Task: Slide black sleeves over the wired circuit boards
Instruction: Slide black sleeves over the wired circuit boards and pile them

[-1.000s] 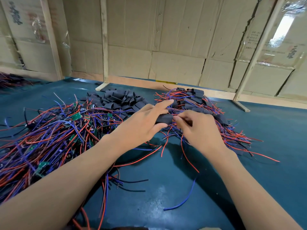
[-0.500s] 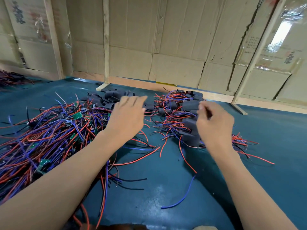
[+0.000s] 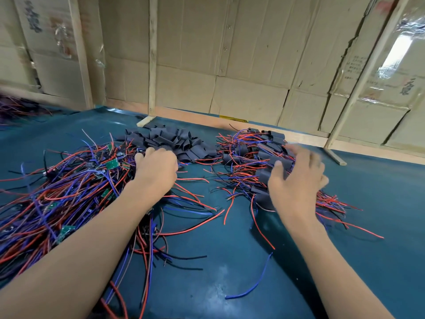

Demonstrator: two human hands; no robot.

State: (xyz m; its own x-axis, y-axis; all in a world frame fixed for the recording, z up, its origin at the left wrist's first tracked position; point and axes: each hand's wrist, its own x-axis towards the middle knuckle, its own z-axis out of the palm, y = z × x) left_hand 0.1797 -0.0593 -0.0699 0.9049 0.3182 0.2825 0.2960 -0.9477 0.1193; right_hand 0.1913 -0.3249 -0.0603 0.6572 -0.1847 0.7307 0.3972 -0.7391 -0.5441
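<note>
1. my left hand [image 3: 156, 171] sits mid-frame, left of centre, knuckles toward the camera with the fingers curled down into the seam between the wire tangle and the sleeve heap. can't tell if they've actually pinched anything, the fingertips are buried

2. my right hand [image 3: 296, 178] is right of centre, fingers spread and hovering over or just brushing the finished pile [image 3: 264, 157]. it's motion-blurred, so whether it touches is a guess, but it doesn't look like it's holding anything

3. the loose black sleeves [image 3: 174, 141] are heaped just above my left hand, toward upper centre. they point every which way, so no single long axis; I'd have to pick one and turn it

4. the bare wired circuit boards [image 3: 112, 163] are in the big red and blue tangle filling the left side, small green boards poking out here and there, nearest one just left of my left hand. so left hand is closer to both, and I reckon the next grab is its job

5. hard to see: most boards are under the wires, the far-left wire pile is cut off by the frame edge, and the teal table [image 3: 230, 261] glare hides little
</note>
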